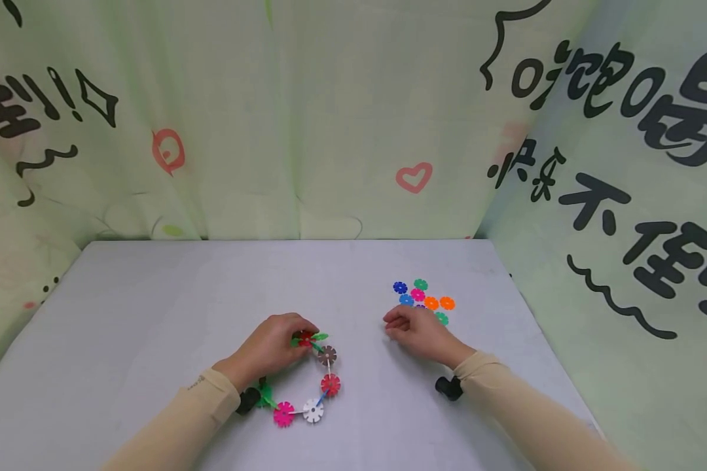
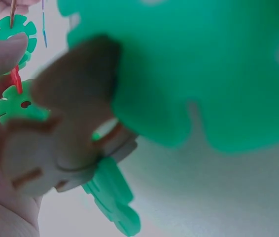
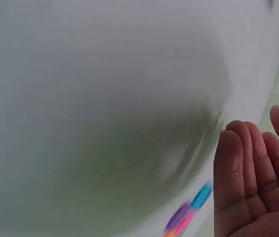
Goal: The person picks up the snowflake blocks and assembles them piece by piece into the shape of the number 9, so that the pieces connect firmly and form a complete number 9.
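Now our disc chain (image 1: 330,384) curves over the pale tabletop (image 1: 153,294), far end pinched in our left hand (image 1: 277,341); our relaxed right hand (image 1: 422,335), holding nothing, is near loose discs (image 1: 431,303). Printed green curtains (image 1: 342,118) hang behind and beside it.

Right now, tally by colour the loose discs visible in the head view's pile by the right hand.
Orange discs: 2
Green discs: 2
Pink disc: 1
Dark blue disc: 1
Light blue disc: 1
Purple disc, mostly hidden: 1
Total: 8 visible; the right hand may hide more.
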A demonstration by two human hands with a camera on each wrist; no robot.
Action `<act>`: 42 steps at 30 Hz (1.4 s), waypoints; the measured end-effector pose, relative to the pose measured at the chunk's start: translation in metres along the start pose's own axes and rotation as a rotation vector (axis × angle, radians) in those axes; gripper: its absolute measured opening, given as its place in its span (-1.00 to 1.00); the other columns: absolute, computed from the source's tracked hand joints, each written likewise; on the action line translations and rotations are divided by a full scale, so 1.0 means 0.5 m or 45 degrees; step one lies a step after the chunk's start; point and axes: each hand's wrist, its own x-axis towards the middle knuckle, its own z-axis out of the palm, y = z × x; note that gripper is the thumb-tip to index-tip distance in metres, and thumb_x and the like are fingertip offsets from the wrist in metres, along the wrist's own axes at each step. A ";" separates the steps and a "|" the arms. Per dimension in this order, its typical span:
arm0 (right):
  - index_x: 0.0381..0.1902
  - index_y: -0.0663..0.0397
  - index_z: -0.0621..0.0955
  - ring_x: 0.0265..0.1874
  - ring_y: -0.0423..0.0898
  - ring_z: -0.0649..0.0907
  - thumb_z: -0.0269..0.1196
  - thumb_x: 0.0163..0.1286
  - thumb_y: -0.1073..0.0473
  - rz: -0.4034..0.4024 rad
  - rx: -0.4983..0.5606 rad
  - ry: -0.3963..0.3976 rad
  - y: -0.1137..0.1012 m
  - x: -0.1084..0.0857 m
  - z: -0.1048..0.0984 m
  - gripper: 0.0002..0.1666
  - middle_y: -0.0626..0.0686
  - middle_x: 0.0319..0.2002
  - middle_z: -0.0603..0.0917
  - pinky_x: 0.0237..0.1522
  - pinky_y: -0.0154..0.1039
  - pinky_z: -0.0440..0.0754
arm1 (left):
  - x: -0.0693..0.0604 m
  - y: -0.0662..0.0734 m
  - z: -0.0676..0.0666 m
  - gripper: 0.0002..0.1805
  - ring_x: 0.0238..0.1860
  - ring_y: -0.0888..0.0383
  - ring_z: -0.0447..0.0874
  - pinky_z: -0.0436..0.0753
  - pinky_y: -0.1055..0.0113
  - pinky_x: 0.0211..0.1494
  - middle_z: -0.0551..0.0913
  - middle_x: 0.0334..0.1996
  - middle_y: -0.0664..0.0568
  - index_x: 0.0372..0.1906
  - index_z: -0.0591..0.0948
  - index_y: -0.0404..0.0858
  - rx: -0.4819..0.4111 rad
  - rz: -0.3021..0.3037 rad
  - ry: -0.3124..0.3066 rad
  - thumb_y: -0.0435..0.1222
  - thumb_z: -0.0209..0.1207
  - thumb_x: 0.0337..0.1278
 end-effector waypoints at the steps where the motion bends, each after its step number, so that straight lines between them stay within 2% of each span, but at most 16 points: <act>1: -0.04 0.13 0.67 -0.24 -0.13 0.65 0.36 0.34 0.26 0.011 -0.040 0.033 0.017 -0.005 -0.017 -0.76 -0.09 -0.27 0.68 -0.18 -0.27 0.66 | 0.000 0.001 0.000 -0.70 -0.12 0.19 0.64 0.62 0.21 0.03 0.70 -0.17 0.16 -0.06 0.74 -0.19 0.001 0.000 -0.002 -0.38 0.44 0.04; 5: -0.06 0.17 0.68 -0.25 -0.08 0.63 0.36 0.31 0.26 0.074 -0.183 0.161 0.074 -0.024 -0.073 -0.75 -0.05 -0.28 0.67 -0.16 -0.21 0.65 | 0.001 0.001 0.001 -0.70 -0.12 0.19 0.64 0.61 0.20 0.04 0.70 -0.18 0.17 -0.06 0.74 -0.18 0.007 0.005 -0.006 -0.38 0.44 0.04; 9: -0.06 0.18 0.67 -0.26 -0.04 0.61 0.37 0.31 0.26 0.145 -0.277 0.219 0.112 -0.037 -0.105 -0.75 -0.01 -0.29 0.65 -0.15 -0.14 0.66 | 0.000 0.000 0.002 -0.70 -0.13 0.20 0.64 0.62 0.21 0.03 0.70 -0.18 0.19 -0.06 0.74 -0.17 0.007 0.006 0.002 -0.38 0.44 0.03; 13: -0.03 0.19 0.65 -0.25 -0.01 0.60 0.37 0.30 0.26 0.172 -0.314 0.222 0.131 -0.042 -0.117 -0.71 0.01 -0.29 0.63 -0.14 -0.10 0.66 | -0.002 -0.001 0.003 -0.70 -0.13 0.21 0.64 0.62 0.21 0.03 0.70 -0.18 0.20 -0.07 0.75 -0.16 0.003 0.018 0.011 -0.38 0.45 0.03; 21: 0.16 0.15 0.61 -0.28 -0.02 0.52 0.39 0.30 0.23 0.212 -0.330 0.166 0.158 -0.031 -0.121 -0.54 0.01 -0.33 0.55 -0.22 -0.19 0.59 | -0.004 0.000 0.001 -0.70 -0.13 0.20 0.64 0.61 0.19 0.04 0.69 -0.18 0.19 -0.07 0.74 -0.16 0.013 0.029 0.014 -0.37 0.46 0.02; 30: 0.07 0.14 0.62 -0.29 0.00 0.51 0.39 0.32 0.23 0.238 -0.253 0.160 0.167 -0.025 -0.122 -0.63 0.04 -0.34 0.54 -0.24 -0.18 0.56 | -0.006 0.000 0.001 -0.69 -0.13 0.21 0.63 0.60 0.18 0.04 0.68 -0.18 0.21 -0.07 0.74 -0.14 0.020 0.019 0.015 -0.37 0.46 0.01; 37: -0.01 0.22 0.52 -0.17 0.03 0.54 0.42 0.28 0.23 0.276 -0.196 0.200 0.162 -0.025 -0.120 -0.60 0.09 -0.21 0.56 -0.06 -0.10 0.59 | -0.006 -0.001 0.000 -0.68 -0.12 0.22 0.63 0.61 0.21 0.03 0.68 -0.17 0.24 -0.06 0.75 -0.11 0.014 0.013 0.010 -0.36 0.45 0.03; 42: -0.05 0.22 0.55 -0.24 0.01 0.57 0.39 0.30 0.27 0.186 -0.194 0.208 0.149 -0.026 -0.118 -0.68 0.07 -0.26 0.59 -0.13 -0.15 0.61 | -0.006 -0.001 -0.001 -0.69 -0.13 0.24 0.62 0.61 0.22 0.03 0.67 -0.17 0.24 -0.06 0.75 -0.11 0.004 0.017 0.003 -0.35 0.45 0.04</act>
